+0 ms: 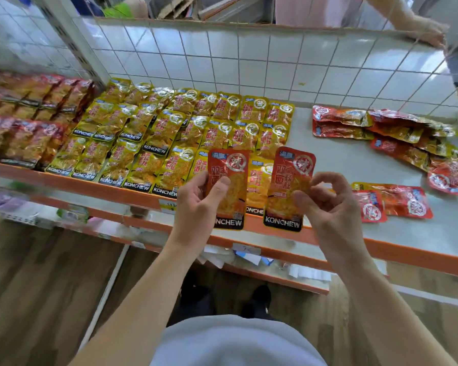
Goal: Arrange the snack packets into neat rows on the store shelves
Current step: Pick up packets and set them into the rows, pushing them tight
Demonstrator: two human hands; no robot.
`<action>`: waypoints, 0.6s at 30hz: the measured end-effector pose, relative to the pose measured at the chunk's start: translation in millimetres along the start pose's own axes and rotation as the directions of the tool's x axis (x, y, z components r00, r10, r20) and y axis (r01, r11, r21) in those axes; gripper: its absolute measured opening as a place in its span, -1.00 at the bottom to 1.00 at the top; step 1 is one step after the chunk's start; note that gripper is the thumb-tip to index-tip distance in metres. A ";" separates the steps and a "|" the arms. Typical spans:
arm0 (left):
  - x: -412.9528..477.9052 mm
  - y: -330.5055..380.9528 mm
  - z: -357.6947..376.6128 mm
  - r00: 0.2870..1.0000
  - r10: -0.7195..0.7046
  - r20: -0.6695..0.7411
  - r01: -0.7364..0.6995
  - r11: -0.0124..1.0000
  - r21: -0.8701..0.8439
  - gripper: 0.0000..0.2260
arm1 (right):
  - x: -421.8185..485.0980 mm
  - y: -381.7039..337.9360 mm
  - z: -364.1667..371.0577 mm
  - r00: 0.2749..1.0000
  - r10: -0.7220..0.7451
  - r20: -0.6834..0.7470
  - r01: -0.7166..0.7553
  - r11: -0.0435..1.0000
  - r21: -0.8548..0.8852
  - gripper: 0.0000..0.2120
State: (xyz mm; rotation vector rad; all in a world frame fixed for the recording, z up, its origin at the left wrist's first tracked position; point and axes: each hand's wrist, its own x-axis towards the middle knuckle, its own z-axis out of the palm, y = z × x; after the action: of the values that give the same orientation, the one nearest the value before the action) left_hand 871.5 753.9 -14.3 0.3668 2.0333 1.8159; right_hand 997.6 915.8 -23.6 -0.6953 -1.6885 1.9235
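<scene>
I read left hand (198, 204) gripping red foil snack packet (229, 167), thumb across front, packet upright over front lip of orange-edged grey shelf (354, 165). Right hand (328, 207) pinches second red foil packet (286, 175) at its right side, just beside first. Behind both: yellow foil packets (169, 133) in rows. Loose red packets (407, 143) heaped at right.

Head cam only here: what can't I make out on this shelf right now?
Head view:
Yellow packet at the front edge, mostly covered by the two held red packets.
Far-left red rows, blurred near the frame edge.
Shelf-edge price tag, print too small.
Lower shelf contents, hidden beneath the top shelf.
</scene>
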 end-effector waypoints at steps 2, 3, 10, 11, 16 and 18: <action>-2.1 4.5 -14.1 0.999 -0.020 -0.043 0.020 1.000 -0.010 -0.91 | 1.8 -5.4 16.6 1.000 0.010 0.013 -0.011 1.000 0.029 -0.71; -3.5 6.7 -21.6 0.998 -0.030 -0.064 0.029 0.999 -0.021 -0.90 | 2.5 -7.7 25.1 1.000 0.012 0.023 -0.012 1.000 0.015 -0.69; -10.3 15.7 -81.5 0.989 -0.064 -0.131 0.055 0.996 -0.074 -0.86 | -2.5 -25.7 89.7 0.997 0.082 0.015 -0.082 0.997 0.003 -0.59; -11.3 16.3 -92.4 0.989 -0.073 -0.132 0.062 0.994 -0.085 -0.86 | -3.4 -25.3 100.1 0.995 0.099 0.005 -0.099 0.995 0.021 -0.65; -18.8 14.4 -155.6 0.976 -0.165 -0.138 0.136 0.971 -0.199 -0.88 | -17.7 -21.1 167.1 0.976 0.218 0.007 -0.217 0.966 0.141 -0.72; -21.9 12.4 -183.1 0.966 -0.208 -0.153 0.164 0.952 -0.260 -0.89 | -27.1 -19.2 197.1 0.970 0.240 0.046 -0.244 0.958 0.153 -0.74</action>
State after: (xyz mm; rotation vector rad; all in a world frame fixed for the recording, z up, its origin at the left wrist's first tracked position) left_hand 807.7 583.2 16.1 -0.0612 1.8507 2.0092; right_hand 889.0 753.3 18.3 -0.8503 -1.5032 2.2156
